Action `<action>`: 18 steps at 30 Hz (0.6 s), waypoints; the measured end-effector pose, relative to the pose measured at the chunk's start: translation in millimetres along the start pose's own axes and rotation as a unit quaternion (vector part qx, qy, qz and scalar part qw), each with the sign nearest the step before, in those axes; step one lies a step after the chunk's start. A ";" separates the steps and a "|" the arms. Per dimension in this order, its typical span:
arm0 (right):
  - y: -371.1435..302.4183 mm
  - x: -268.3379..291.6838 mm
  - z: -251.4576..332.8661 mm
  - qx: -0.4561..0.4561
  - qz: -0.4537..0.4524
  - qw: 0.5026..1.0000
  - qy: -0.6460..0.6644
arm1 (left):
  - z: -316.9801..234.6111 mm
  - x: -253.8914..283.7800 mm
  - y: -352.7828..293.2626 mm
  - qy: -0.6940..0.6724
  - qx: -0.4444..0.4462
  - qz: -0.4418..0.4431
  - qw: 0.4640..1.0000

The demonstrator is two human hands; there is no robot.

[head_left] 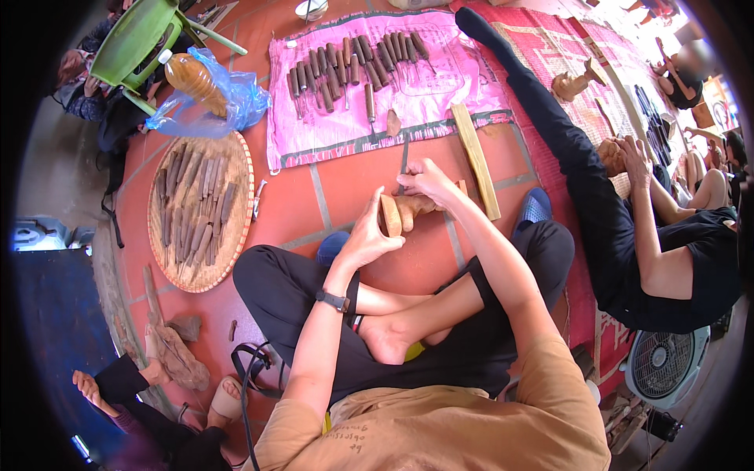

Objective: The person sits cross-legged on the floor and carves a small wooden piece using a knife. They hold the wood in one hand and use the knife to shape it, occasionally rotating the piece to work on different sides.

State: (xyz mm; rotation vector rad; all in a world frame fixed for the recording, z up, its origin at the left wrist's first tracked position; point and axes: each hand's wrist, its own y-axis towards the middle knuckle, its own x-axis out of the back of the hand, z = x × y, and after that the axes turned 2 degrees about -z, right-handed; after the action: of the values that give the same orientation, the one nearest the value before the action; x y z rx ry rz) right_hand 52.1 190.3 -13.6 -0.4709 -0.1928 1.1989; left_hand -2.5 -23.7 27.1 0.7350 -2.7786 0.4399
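In front of my crossed legs is a small carved piece of pale wood (407, 213) with rounded shapes and a flat block at its left end. My left hand (367, 239) cups that end, thumb below and fingers above. Over the carving's right part, my right hand (426, 182) is closed around a thin dark metal tool (405, 157) that points away from me. Its exact kind is hard to make out. Just beyond it, a brown, leaf-shaped wooden piece (393, 122) shows at the edge of the pink sheet.
Several wood-handled carving tools (343, 67) lie on the pink sheet (463, 86); more fill a round woven tray (244, 180) at left. A wooden strip (475, 161) lies right of my hands. A bottle (196, 82) stands far left. A person's outstretched leg (542, 118) borders the right.
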 end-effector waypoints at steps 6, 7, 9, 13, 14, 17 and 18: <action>-1.8 6.3 3.6 0.008 0.100 0.995 -0.003 | 8.5 -1.2 -0.9 -0.028 0.001 -0.008 1.000; -2.5 6.6 4.0 0.015 0.121 0.992 -0.043 | 9.2 -0.1 -1.8 -0.022 0.001 -0.009 1.000; 2.0 8.3 -4.0 0.010 0.060 0.998 -0.001 | 6.4 -0.1 2.1 -0.002 -0.007 -0.004 1.000; -1.5 -6.5 -2.2 0.001 -0.047 0.997 0.055 | 2.6 0.0 -1.0 0.018 -0.003 -0.010 1.000; -4.2 -7.8 3.0 0.030 -0.054 0.994 0.092 | 1.2 -0.1 -1.0 0.014 -0.001 -0.013 1.000; 2.4 2.4 1.4 0.046 -0.089 0.992 0.080 | 4.9 -0.3 4.3 0.004 -0.009 -0.014 1.000; 3.5 6.6 2.0 0.064 -0.105 0.990 0.073 | 3.6 0.1 4.8 -0.003 -0.006 -0.017 1.000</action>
State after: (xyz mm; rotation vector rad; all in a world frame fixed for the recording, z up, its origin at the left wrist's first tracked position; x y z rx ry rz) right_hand 50.7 197.9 -14.0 -0.4138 -0.0380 0.9593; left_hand -5.6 -21.1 22.7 0.7795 -2.7672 0.4137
